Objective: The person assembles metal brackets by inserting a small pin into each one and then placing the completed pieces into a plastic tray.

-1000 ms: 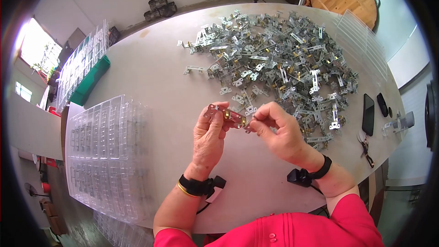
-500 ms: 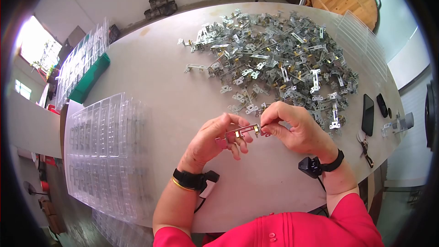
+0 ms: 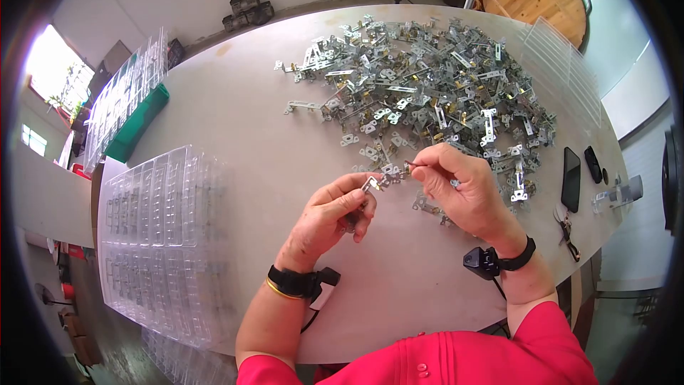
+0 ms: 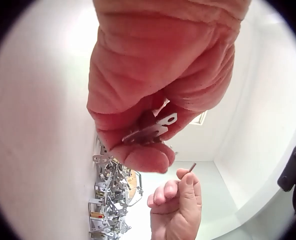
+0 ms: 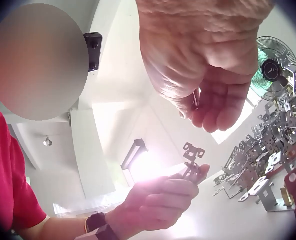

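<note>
The left hand [image 3: 322, 219] curls round a bracket [image 3: 371, 185]. The right hand [image 3: 459, 191] pinches a thin pin [image 4: 192, 167], which could slip.

Left hand [image 5: 155, 205] around metal bracket [image 5: 192, 162].

Metal bracket [image 5: 192, 162]: grey, flat-sided, with pierced, rounded tabs at its exposed end. Gripped in the left hand [image 3: 331, 217], partly hidden by fingers; tabs project past the fingertips. Pin [image 4: 192, 168]: short, thin, dark; pinched in the right hand [image 3: 463, 192], tilted, one end protruding. Bracket and pin apart, both above the worktop [image 3: 249, 107].
</note>
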Available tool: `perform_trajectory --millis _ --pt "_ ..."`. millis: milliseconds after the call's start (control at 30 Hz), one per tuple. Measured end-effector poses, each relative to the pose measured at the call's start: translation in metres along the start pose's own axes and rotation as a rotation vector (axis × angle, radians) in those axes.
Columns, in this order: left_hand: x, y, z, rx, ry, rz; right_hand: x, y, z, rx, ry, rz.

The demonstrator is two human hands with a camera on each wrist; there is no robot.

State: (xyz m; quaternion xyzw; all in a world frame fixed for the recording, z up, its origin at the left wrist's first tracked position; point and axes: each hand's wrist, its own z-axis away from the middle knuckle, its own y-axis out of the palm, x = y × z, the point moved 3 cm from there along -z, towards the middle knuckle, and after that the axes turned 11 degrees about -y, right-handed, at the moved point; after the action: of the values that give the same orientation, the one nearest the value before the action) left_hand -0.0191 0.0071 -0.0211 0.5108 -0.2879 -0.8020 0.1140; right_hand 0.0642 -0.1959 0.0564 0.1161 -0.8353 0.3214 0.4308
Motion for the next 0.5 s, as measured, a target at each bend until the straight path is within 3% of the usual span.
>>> perform_trajectory --millis 500 --pt "-0.001 0.01 -0.002 -0.19 0.108 -0.187 0.004 0.016 0.004 0.093 0.061 0.154"
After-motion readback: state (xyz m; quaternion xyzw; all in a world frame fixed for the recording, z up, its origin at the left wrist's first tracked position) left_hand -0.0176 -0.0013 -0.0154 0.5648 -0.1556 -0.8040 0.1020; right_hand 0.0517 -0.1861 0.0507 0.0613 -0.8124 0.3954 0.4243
